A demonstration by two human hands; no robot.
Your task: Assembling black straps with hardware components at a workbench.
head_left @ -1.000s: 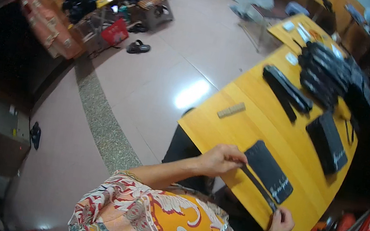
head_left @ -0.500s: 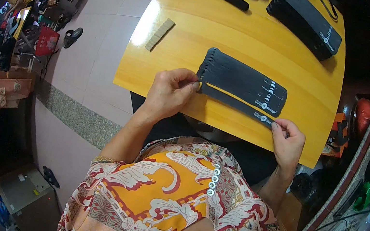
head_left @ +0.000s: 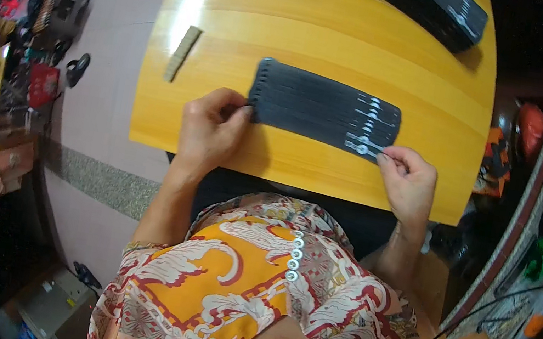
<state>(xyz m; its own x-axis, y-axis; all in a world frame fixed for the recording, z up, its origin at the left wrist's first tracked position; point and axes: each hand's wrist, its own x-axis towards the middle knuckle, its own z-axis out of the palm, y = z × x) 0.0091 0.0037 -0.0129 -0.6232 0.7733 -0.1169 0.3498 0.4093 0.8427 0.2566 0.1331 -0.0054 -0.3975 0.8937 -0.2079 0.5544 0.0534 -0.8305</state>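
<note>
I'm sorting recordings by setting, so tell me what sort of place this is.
Probably a small workshop, perhaps in a home: black strips lie side by side on a yellow table, and a thick black stack sits farther back.

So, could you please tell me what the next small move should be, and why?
Probably just release the nearest black strap: the left hand and the right hand seem to pinch its two ends, and no strip of yellow table shows between it and the row of straps, so it looks lined up.
</note>
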